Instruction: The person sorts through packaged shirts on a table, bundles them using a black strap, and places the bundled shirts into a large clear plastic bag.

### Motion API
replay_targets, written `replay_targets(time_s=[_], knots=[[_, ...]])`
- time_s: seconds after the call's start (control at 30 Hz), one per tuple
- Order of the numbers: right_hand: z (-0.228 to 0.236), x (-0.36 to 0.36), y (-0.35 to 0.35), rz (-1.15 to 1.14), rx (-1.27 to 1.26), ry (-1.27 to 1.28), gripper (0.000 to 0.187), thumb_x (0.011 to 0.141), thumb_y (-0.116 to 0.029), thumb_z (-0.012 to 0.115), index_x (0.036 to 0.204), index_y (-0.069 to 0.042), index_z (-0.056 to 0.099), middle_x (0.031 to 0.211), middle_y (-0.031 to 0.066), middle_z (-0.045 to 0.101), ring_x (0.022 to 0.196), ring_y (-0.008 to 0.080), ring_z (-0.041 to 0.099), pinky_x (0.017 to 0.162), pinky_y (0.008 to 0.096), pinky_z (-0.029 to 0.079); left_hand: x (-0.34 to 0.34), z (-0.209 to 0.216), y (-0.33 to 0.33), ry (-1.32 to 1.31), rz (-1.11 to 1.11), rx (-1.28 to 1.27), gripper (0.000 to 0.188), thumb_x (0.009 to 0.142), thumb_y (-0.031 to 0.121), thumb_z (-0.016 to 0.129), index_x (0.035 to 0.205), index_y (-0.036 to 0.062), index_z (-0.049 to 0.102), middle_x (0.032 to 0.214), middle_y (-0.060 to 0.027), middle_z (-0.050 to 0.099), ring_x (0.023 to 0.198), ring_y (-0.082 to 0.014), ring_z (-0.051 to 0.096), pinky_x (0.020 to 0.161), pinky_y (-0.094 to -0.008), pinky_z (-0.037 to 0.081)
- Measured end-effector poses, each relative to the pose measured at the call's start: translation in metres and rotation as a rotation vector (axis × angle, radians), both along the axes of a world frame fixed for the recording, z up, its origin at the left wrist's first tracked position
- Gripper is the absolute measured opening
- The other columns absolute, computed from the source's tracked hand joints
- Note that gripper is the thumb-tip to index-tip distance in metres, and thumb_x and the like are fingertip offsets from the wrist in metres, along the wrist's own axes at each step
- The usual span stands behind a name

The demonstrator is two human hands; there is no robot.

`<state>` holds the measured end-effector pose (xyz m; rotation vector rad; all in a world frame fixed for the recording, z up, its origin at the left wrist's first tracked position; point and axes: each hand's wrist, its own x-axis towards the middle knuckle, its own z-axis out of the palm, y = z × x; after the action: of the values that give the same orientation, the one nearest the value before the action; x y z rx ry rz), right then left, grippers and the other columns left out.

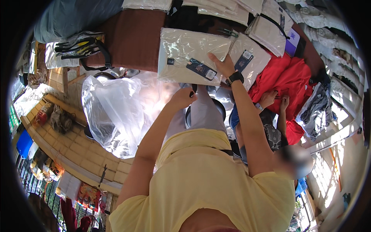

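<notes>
A folded cream garment in a clear plastic packet (181,44), with a dark hang tag (201,69), lies at the table's near edge. My right hand (223,66), with a dark watch at the wrist, grips its right side; the thumb shows on top and some fingers are hidden. Close below the packet, my left hand (181,99) is closed in a fist around a small black thing that I cannot make out. Left of that hand hangs a large clear plastic sheet or bag (116,112). A second cream packet (250,60) lies under and beside my right hand.
More cream packets (270,27) lie along the brown-covered table (131,38). Small green-handled snips (227,32) rest by the packet's far edge. At my right, another person's hands (268,98) handle red cloth (284,77). A tiled ledge (73,135) runs along the left.
</notes>
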<state>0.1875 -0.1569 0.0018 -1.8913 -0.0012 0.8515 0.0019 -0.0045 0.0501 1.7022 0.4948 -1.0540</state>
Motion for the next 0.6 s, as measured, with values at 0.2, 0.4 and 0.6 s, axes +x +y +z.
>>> replay_targets(time_s=[0.2,0.4,0.6], knots=[[0.037,0.002,0.014,-0.013,-0.148,-0.090,0.070,0.069,-0.035,0.081,0.115,0.006,0.047,0.108,0.0185,0.063,0.096,0.0249,0.064,0.084,0.0330,0.050,0.026,0.075,0.051,-0.197,-0.214,0.765,0.074,0.074,0.043,0.072,0.122,-0.0014,0.037,0.115,-0.0227,0.048,0.078,-0.0371,0.065,0.063,-0.0431,0.053],[0.019,0.004,0.009,-0.036,-0.137,-0.124,0.071,0.068,-0.035,0.082,0.111,0.009,0.047,0.107,0.0206,0.062,0.095,0.0252,0.063,0.083,0.0328,0.050,-0.014,0.102,0.086,-0.075,-0.768,0.603,0.032,0.084,0.038,0.062,0.084,0.0067,0.066,0.082,-0.0111,0.066,0.082,-0.0275,0.066,0.069,-0.0395,0.052],[0.012,0.003,0.009,-0.037,-0.120,-0.124,0.076,0.067,-0.039,0.082,0.112,0.010,0.045,0.110,0.0221,0.060,0.100,0.0265,0.061,0.086,0.0335,0.049,-0.032,0.143,0.002,-0.313,-0.776,0.240,0.013,0.081,0.020,0.060,0.086,0.0082,0.065,0.093,-0.0098,0.062,0.094,-0.0286,0.059,0.075,-0.0449,0.047]])
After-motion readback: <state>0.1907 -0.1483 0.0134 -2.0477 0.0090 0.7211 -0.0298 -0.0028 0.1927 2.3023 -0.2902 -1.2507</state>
